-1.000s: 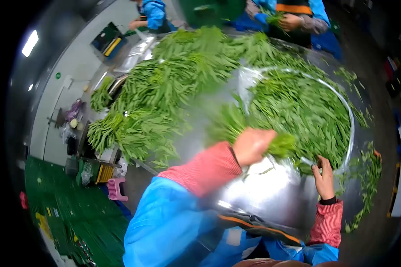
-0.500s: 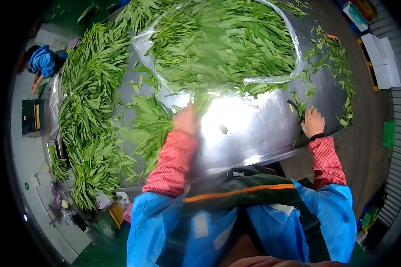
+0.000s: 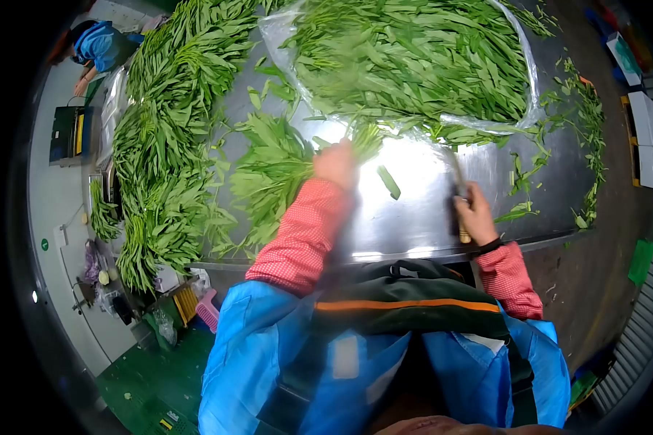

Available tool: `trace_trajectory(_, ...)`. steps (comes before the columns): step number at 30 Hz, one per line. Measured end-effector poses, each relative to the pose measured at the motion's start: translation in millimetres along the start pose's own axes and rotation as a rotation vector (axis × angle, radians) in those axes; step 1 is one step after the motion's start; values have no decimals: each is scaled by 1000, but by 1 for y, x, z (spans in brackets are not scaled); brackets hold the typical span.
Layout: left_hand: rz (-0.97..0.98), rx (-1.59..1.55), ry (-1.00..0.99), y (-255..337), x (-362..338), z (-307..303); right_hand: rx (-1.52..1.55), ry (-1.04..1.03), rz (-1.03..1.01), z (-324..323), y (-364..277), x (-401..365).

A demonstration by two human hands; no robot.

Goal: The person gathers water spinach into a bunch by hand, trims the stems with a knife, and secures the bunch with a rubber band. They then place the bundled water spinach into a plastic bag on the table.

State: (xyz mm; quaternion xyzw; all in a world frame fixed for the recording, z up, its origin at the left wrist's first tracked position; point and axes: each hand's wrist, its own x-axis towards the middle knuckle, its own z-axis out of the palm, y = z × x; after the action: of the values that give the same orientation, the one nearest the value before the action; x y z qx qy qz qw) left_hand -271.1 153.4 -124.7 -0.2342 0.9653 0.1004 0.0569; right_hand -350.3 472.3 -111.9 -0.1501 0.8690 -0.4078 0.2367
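My left hand [image 3: 334, 165] is closed around a bunch of leafy greens [image 3: 272, 170]; the leaves fan out to the left and the stems point up and right. My right hand [image 3: 475, 216] grips a knife [image 3: 462, 228] by its light handle, its blurred blade pointing up over the metal table [image 3: 413, 235]. Between the hands, a loose leaf [image 3: 389, 182] lies on the shiny surface. Beyond them, a large heap of greens [image 3: 413, 58] fills a clear plastic bag [image 3: 532, 65].
A long pile of greens [image 3: 167, 138] runs along the table's left side. Scattered trimmings [image 3: 591, 138] lie along the right edge. A co-worker in blue [image 3: 101, 47] is at the upper left. White boxes [image 3: 649, 138] stand beyond the table at the right.
My right hand has moved left from the trimmings, and the knife now shows upright in it. My left hand still holds the bunch. The view has shifted, moving the table contents rightward and up.
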Motion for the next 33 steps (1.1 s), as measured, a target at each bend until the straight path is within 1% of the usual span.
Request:
trace_trajectory(1,-9,-6,-4,1,0,-1,217,-97,29,18,-8,1)
trace_trajectory(2,-23,-23,-20,1,0,-2,369,-191,51,32,-21,5)
trace_trajectory(3,-38,-40,-36,2,1,-3,577,-340,208,31,-48,5)
trace_trajectory(5,-68,-67,-82,3,2,-8,495,-416,198,40,-76,12)
trace_trajectory(8,-89,-85,-143,6,3,-14,-42,-36,-461,66,-99,20)
trace_trajectory(11,-89,-84,-149,5,3,-13,-360,57,-554,97,-89,38)
trace_trajectory(12,-96,-87,-150,6,3,-13,-468,43,-490,109,-85,44)
trace_trajectory(15,-101,-83,-155,8,4,-15,-505,-19,-347,129,-85,61)
trace_trajectory(16,-97,-78,-163,9,2,-14,-506,0,-405,136,-82,68)
trace_trajectory(19,-134,-90,-150,9,3,-11,-566,-15,-393,138,-84,65)
trace_trajectory(20,-124,-93,-137,8,3,-11,-579,-47,-387,136,-70,57)
trace_trajectory(21,-119,-100,-123,7,3,-9,-574,-94,-287,126,-66,44)
trace_trajectory(22,-113,-107,-114,6,2,-7,-520,-54,-308,115,-51,27)
trace_trajectory(23,-118,-128,-110,5,1,-9,-548,-98,-275,104,-35,12)
trace_trajectory(24,-123,-151,-104,4,1,-12,-574,-68,-270,86,-33,-7)
trace_trajectory(25,-128,-176,-96,3,0,-14,-550,-26,-309,73,-21,-19)
trace_trajectory(26,-125,-197,-92,3,-2,-15,-558,-32,-270,57,-25,-29)
trace_trajectory(27,-121,-215,-85,1,-5,-16,-578,3,-297,47,-18,-35)
trace_trajectory(28,-114,-230,-76,0,-5,-20,-597,-23,-245,37,-6,-39)
trace_trajectory(29,-115,-292,-43,-2,-7,-28,-615,-46,-194,30,2,-41)
trace_trajectory(31,-114,-411,22,-7,-13,-52,-654,60,-250,19,0,-41)
trace_trajectory(33,-76,-768,-7,-32,-15,-70,-690,126,-291,12,-5,-40)
